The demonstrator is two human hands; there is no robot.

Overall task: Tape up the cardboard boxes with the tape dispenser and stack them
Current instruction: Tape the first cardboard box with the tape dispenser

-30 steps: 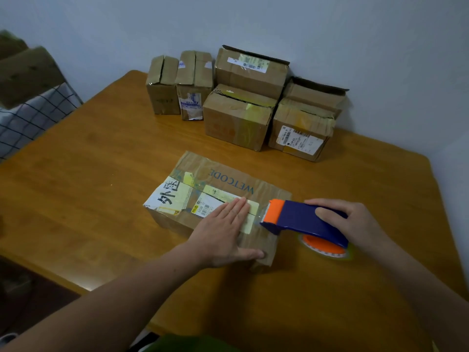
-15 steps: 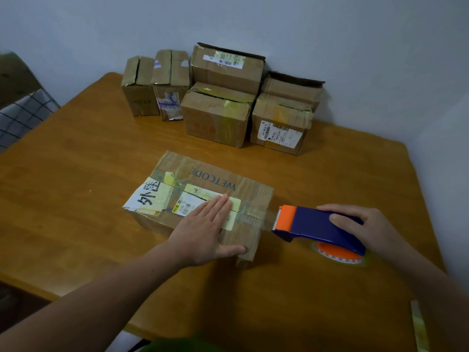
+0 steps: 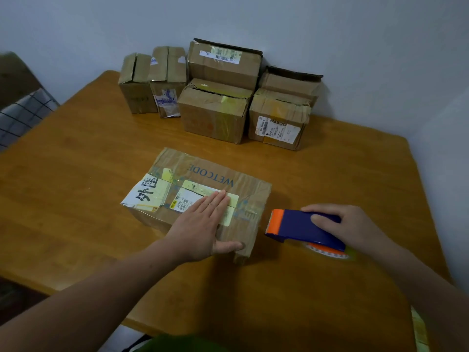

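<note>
Table [image 3: 76,199]: wooden, against grey wall [image 3: 330,34].
Box [image 3: 210,171]: toward front edge, under flat left hand [image 3: 200,224].
Tape dispenser [image 3: 291,223]: right hand [image 3: 355,224] grips it, just beside Box.

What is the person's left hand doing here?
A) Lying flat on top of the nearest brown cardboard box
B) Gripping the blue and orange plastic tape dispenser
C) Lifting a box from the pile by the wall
A: the left hand lies flat, fingers straight, on the nearest brown cardboard box, while the right hand grips the blue and orange plastic tape dispenser.
</note>
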